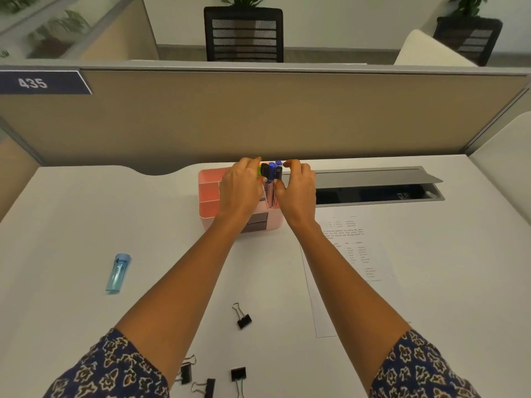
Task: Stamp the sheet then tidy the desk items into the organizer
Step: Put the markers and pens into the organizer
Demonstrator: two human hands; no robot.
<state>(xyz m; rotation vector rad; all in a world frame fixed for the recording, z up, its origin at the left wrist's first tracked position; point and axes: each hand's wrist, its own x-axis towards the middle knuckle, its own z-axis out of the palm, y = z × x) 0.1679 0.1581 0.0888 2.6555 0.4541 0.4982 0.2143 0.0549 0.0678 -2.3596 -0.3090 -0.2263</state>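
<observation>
Right now both my hands are up at the pink desk organizer (211, 193), which sits toward the far edge of the white desk (71, 225), close under the beige partition (258, 116). My left hand (240, 186) curls over the markers (271, 175) standing upright in the organizer's right-hand compartment, fingers bent and touching their dark and blue caps from the left; my right hand (296, 188) closes in from the other side, thumb and fingers pinched against the same bunch. Whether either hand truly grips a marker or only steadies it, I cannot tell, since my knuckles hide the contact. The organizer's left compartments show bare pink walls, and two grey drawer fronts face me below my left wrist. Just right of the organizer lies an open cable tray (376, 191) with its grey lid raised. The printed sheet (350, 262) lies flat under and beside my right forearm, its near corner close to my sleeve. A blue transparent stamp-like tube (118, 272) lies alone on the left, well apart from everything. One black binder clip (243, 317) sits between my forearms, and three more (211, 382) cluster near the desk's front edge by my left sleeve. Open desk spreads wide to the left and far right.
</observation>
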